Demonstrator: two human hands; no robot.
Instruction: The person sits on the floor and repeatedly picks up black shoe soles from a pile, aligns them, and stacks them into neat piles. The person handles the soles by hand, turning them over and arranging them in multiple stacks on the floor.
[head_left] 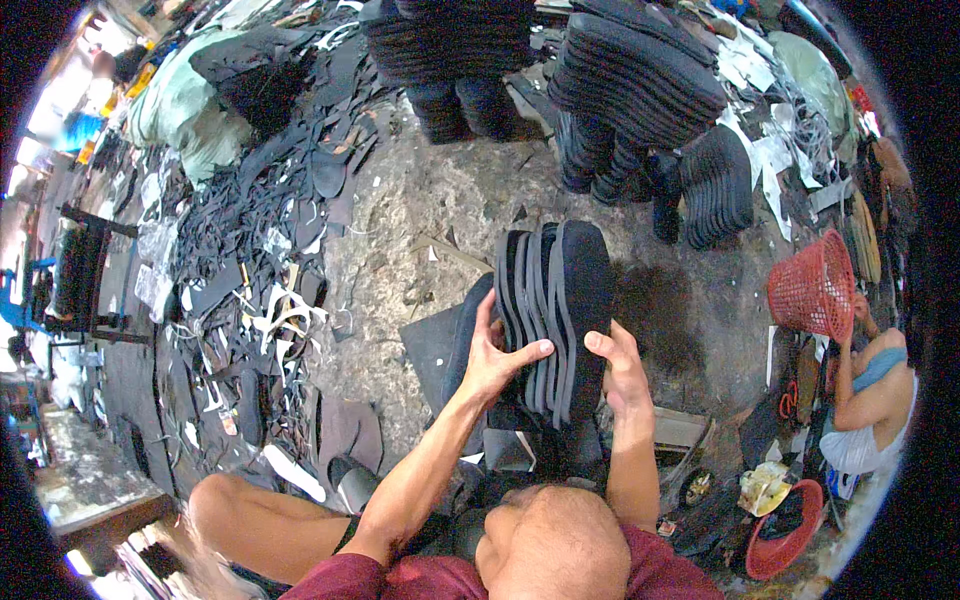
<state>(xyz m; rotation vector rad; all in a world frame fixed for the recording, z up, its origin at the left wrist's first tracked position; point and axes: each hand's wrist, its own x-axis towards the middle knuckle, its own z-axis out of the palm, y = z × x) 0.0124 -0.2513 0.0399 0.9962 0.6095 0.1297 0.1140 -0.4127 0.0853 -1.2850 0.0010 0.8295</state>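
Upright between my hands stands a small stack of black shoe soles [545, 320] with grey edges, fanned slightly apart at the top. My left hand [490, 360] grips it from the left, thumb across the sole edges and fingers on the outer side. On the right, my right hand [625, 372] is closed around the outermost sole, its thumb on the sole's face. Some of its fingers are hidden. Another dark sole [464, 345] leans just left of my left hand, beside a flat dark grey sheet [425, 350].
Tall stacks of black soles [640, 80] stand at the far side, with a lower sole stack [716, 187] right of them. Black offcuts [250, 220] heap at the left. Another person [870, 400] at right holds a red basket [808, 285]; a red basin [785, 545] lies nearer.
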